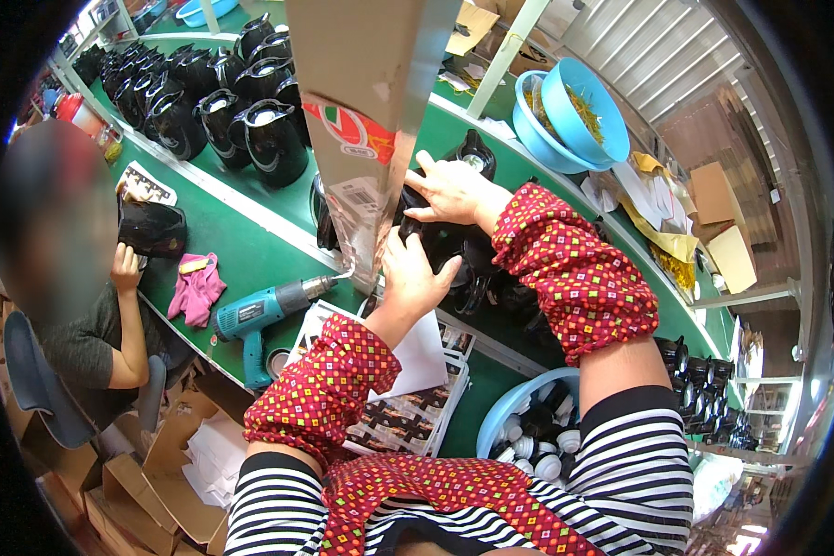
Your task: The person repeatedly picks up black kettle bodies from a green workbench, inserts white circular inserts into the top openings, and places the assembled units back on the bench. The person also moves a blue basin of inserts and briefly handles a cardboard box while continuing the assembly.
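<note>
Both my hands reach forward beside a tall metal post [357, 102], over glossy black jugs [473, 264] crowded on the green bench. My right hand [459, 193] lies palm down, its fingers stretched apart toward the post. Just below it, my left hand [415, 278] has its thumb spread away from the fingers. Black jug surface shows between the two hands. Whether the fingertips touch it I cannot tell. One jug [473, 154] with a pale top stands just beyond my right hand.
A teal heat gun [261, 317] lies left of printed sheets [408, 417]. A blue basin [491, 417] holds black and white lids. More jugs [273, 144] stand far left, where a person [93, 343] sits by another. Blue basins [584, 111] sit far right.
</note>
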The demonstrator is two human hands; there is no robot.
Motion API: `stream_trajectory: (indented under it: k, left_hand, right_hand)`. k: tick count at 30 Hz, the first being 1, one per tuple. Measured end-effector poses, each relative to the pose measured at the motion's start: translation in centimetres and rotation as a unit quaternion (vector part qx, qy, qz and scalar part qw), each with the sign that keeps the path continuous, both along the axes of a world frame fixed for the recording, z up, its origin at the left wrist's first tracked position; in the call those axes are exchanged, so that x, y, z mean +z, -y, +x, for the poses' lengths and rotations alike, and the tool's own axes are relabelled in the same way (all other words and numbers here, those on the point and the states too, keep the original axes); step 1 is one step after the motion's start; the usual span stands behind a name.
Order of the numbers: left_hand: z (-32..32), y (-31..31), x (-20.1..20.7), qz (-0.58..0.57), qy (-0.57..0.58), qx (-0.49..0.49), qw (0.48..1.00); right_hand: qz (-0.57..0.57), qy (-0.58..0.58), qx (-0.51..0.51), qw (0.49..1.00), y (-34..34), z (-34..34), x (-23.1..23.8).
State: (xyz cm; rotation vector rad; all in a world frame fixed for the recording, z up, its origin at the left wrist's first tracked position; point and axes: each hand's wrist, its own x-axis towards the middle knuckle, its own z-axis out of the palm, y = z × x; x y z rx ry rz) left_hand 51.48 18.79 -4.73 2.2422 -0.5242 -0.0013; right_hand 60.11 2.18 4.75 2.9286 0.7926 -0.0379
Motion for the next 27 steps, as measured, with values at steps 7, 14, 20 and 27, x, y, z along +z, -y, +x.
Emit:
stream_trajectory:
  k: [7,14,20,27]
  left_hand:
    - [-0.3,-0.2,1.4,0.053,-0.064,-0.001,0.997]
    - [0.7,-0.4,0.1,0.036,-0.029,-0.035,0.998]
    - [-2.9,-2.7,2.7,-0.044,0.052,-0.05,0.996]
    - [-20.2,0.1,4.1,-0.087,-0.098,-0.505,0.853]
  right_hand:
    - [0.064,0.019,-0.337,0.939,-6.6,-1.3,-1.1]
    - [0.125,0.004,-0.376,0.918,-6.0,-1.8,-0.2]
    - [0.388,0.163,-0.252,0.872,0.1,-16.0,4.8]
    - [0.227,-0.019,-0.516,0.826,4.5,-44.3,-0.1]
